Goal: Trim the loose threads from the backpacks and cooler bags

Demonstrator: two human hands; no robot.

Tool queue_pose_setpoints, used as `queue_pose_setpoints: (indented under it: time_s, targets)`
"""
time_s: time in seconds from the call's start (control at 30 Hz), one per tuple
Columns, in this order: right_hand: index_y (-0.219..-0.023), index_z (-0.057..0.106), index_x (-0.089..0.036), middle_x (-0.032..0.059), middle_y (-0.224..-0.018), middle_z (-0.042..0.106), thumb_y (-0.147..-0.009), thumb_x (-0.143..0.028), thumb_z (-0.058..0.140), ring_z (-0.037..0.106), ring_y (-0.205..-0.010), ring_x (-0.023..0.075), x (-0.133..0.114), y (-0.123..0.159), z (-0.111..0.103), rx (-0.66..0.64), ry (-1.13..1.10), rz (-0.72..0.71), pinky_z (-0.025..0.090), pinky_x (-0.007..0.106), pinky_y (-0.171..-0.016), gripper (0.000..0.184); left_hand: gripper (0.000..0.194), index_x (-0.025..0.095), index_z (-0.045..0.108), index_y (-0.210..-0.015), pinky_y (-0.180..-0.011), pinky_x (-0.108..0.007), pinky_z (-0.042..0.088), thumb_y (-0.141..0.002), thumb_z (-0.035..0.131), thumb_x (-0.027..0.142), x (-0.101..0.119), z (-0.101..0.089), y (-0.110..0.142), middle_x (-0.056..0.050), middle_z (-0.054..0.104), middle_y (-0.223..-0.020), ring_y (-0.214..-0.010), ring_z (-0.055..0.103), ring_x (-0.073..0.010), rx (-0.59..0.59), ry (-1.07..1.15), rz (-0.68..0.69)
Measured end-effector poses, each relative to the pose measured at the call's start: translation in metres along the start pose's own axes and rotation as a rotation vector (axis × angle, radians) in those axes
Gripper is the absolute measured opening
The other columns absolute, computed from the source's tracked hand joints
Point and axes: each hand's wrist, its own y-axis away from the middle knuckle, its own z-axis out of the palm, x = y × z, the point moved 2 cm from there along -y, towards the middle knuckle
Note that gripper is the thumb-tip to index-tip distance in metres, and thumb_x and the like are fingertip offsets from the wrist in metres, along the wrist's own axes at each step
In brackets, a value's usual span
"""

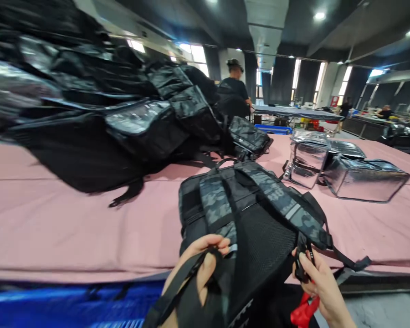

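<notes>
Clamping left fingers (209,265) on a black strap (182,275) and right fingers (312,271) on a black buckle (302,268), and holding the camo-strapped backpack (263,228) at the pink bench's (71,218) front edge, silvery bags (365,180) lying beyond, lol.

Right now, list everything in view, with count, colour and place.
backpack: one, black with grey camouflage straps, centre front
black strap: one, black, at the left hand
small black item: one, type unclear, in the right hand
red item: one, red, below the right hand
piled bags: several, black and camouflage, left
silver bags: at least three, silver, right
covered table: one, pink, under the bags
blue container: one, blue, lower left
person: one, dark top, beyond the pile; at least two others farther right
windows: several, bright, far wall
ceiling lights: several, white, overhead
left hand: one, bare, lower centre
right hand: one, bare, lower right
</notes>
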Motion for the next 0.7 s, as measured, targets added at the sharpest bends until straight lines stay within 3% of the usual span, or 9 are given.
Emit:
queue_pose_setpoints:
  time_s: [0.13,0.23,0.3,0.4,0.47,0.5,0.57,0.63,0.7]
  targets:
    - [-0.087,0.057,-0.013,-0.0030,-0.055,0.053,-0.070,-0.054,0.070,0.018,-0.035,-0.0039,0.002,0.001,-0.003,-0.012,0.035,-0.013,0.009,0.012,-0.035,0.046,0.051,0.017,0.060,-0.091,-0.065,-0.025,0.052,-0.053,0.081,0.043,-0.003,-0.001,-0.001,-0.005,0.067,-0.080,-0.076,0.065,-0.0194,-0.040,0.003,-0.035]
    - [-0.086,0.057,-0.013,-0.0029,-0.054,0.053,-0.070,-0.054,0.069,0.018,-0.034,-0.0040,0.001,0.001,-0.005,-0.018,0.055,-0.026,0.009,0.012,-0.035,0.046,0.046,0.018,0.062,-0.093,-0.063,-0.024,0.051,-0.056,0.079,0.039,-0.002,-0.005,0.000,-0.006,0.068,-0.081,-0.074,0.064,-0.0190,-0.095,-0.101,0.063]
    - [-0.084,0.057,-0.013,-0.0024,-0.055,0.053,-0.070,-0.054,0.070,0.019,-0.034,-0.0042,0.001,0.001,-0.004,-0.012,0.054,-0.029,0.010,0.012,-0.035,0.045,0.036,0.020,0.066,-0.091,-0.061,-0.024,0.051,-0.060,0.076,0.035,0.003,-0.003,0.003,-0.006,0.068,-0.080,-0.071,0.064,-0.0182,-0.241,-0.302,0.200]
    - [-0.082,0.056,-0.013,-0.0016,-0.057,0.055,-0.068,-0.053,0.072,0.020,-0.034,-0.0041,-0.001,0.001,-0.002,-0.008,0.031,-0.010,0.010,0.012,-0.035,0.045,0.026,0.027,0.071,-0.090,-0.068,-0.026,0.052,-0.064,0.073,0.030,0.008,0.006,0.011,-0.004,0.069,-0.079,-0.071,0.063,-0.0178,-0.582,-0.681,0.417]
    - [-0.082,0.056,-0.013,-0.0010,-0.057,0.056,-0.068,-0.053,0.072,0.019,-0.034,-0.0040,-0.001,0.002,-0.001,-0.013,0.017,0.002,0.009,0.013,-0.035,0.045,0.022,0.029,0.071,-0.091,-0.072,-0.026,0.052,-0.069,0.068,0.029,0.009,0.007,0.014,-0.003,0.070,-0.081,-0.073,0.063,-0.0172,-0.675,-0.788,0.518]
    - [-0.083,0.056,-0.013,-0.0009,-0.058,0.056,-0.068,-0.053,0.072,0.019,-0.035,-0.0039,-0.002,0.002,-0.001,-0.016,0.011,0.006,0.009,0.013,-0.035,0.045,0.020,0.029,0.071,-0.091,-0.071,-0.025,0.052,-0.072,0.065,0.029,0.009,0.005,0.014,-0.003,0.070,-0.082,-0.072,0.063,-0.0166,-0.654,-0.789,0.544]
    - [-0.082,0.056,-0.013,-0.0009,-0.059,0.056,-0.069,-0.052,0.071,0.020,-0.035,-0.0039,-0.003,0.002,-0.001,-0.019,0.003,0.005,0.009,0.013,-0.035,0.044,0.017,0.027,0.072,-0.086,-0.067,-0.023,0.052,-0.077,0.058,0.031,0.007,-0.001,0.014,-0.003,0.071,-0.080,-0.067,0.063,-0.0153,-0.504,-0.731,0.542]
    - [-0.082,0.055,-0.013,-0.0016,-0.059,0.056,-0.070,-0.051,0.070,0.021,-0.036,-0.0038,-0.003,0.001,-0.003,-0.034,-0.001,0.006,0.010,0.013,-0.035,0.043,0.017,0.025,0.071,-0.081,-0.064,-0.023,0.051,-0.078,0.057,0.035,0.004,-0.009,0.016,-0.004,0.070,-0.076,-0.063,0.062,-0.0153,-0.324,-0.657,0.483]
    - [-0.083,0.054,-0.013,-0.0023,-0.060,0.055,-0.072,-0.051,0.070,0.022,-0.036,-0.0038,-0.004,0.000,-0.004,-0.050,0.000,0.011,0.011,0.013,-0.036,0.042,0.018,0.024,0.070,-0.076,-0.065,-0.024,0.051,-0.076,0.059,0.038,0.003,-0.017,0.021,-0.004,0.069,-0.074,-0.065,0.062,-0.0165,-0.239,-0.596,0.425]
